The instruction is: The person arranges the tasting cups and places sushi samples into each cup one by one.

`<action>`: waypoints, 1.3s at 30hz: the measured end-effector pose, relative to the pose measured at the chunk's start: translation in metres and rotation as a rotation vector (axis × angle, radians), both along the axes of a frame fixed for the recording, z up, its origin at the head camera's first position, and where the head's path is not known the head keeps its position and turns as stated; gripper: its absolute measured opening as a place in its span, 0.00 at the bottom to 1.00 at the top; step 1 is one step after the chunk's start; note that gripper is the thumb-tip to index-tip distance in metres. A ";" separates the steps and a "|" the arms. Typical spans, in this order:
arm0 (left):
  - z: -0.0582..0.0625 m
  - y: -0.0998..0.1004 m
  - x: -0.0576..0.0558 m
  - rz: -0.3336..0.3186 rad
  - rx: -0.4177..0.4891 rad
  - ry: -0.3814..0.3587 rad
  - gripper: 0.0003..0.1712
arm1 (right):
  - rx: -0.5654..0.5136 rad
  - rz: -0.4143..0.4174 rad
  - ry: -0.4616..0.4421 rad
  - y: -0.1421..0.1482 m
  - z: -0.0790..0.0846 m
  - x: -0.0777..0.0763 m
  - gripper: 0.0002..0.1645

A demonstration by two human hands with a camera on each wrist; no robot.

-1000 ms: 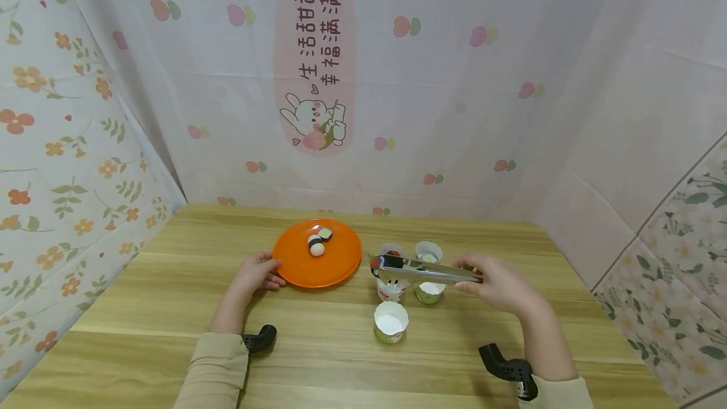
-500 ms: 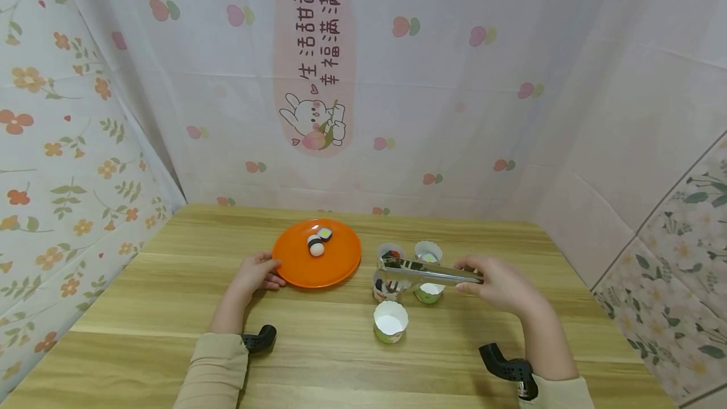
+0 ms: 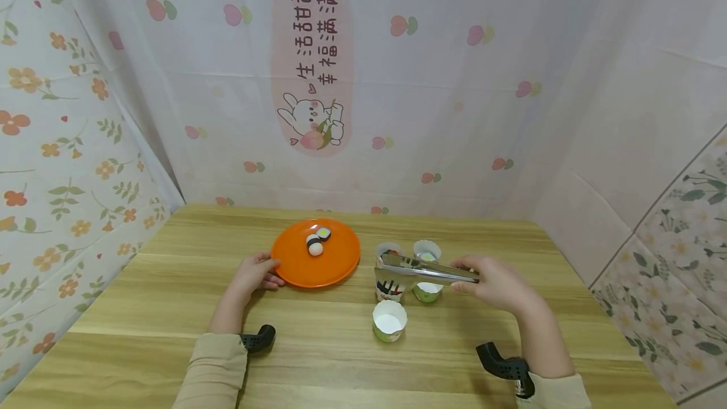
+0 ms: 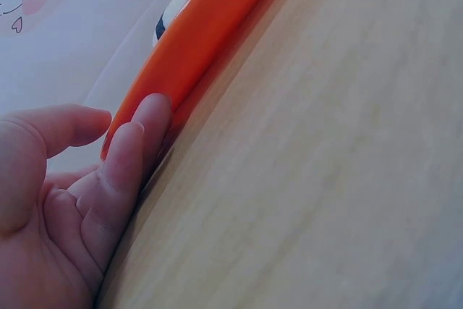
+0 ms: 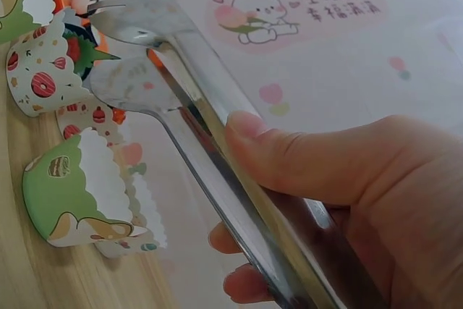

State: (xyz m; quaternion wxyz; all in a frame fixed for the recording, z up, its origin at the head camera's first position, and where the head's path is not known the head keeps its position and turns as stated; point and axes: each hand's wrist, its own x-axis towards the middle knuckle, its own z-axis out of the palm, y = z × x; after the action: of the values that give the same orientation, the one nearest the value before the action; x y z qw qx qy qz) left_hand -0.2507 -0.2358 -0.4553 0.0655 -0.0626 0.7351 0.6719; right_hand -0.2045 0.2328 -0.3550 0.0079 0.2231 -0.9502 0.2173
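Note:
My left hand point(image 3: 250, 274) pinches the near left rim of an orange plate point(image 3: 289, 264), thumb above and fingertips below. On the plate lie a white sushi piece with a black band point(image 3: 314, 245) and a small sushi roll point(image 3: 324, 233). With my right hand point(image 3: 495, 279) I grip metal serving tongs point(image 3: 437, 269), their tips spread apart over the paper cups. Nothing is seen between the tips in the right wrist view. Beneath them, a dark sushi piece with red and green parts point(image 5: 85, 52) sits inside a patterned cup point(image 5: 43, 77).
Nearest to me stands a white-lined green cup point(image 3: 389, 322). Another green cup point(image 3: 427, 294) is under the tongs. A cup holding a sushi roll point(image 3: 426, 248) stands at the back right, beside a back left cup point(image 3: 386, 247) partly hidden by the tongs.
The dark sushi piece with red was at the tongs' tips a second ago; it has dropped into the patterned cup and the tips have parted. My left hand and the plate stay put.

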 end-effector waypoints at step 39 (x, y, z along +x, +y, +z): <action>-0.002 0.001 -0.001 0.010 -0.006 0.006 0.31 | -0.029 0.016 0.048 -0.038 -0.008 -0.003 0.25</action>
State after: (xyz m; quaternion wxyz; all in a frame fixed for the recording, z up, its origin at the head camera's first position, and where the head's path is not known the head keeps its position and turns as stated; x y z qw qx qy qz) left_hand -0.2514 -0.2347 -0.4572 0.0600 -0.0645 0.7369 0.6702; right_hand -0.2077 0.1952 -0.3631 0.0320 0.2355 -0.9448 0.2257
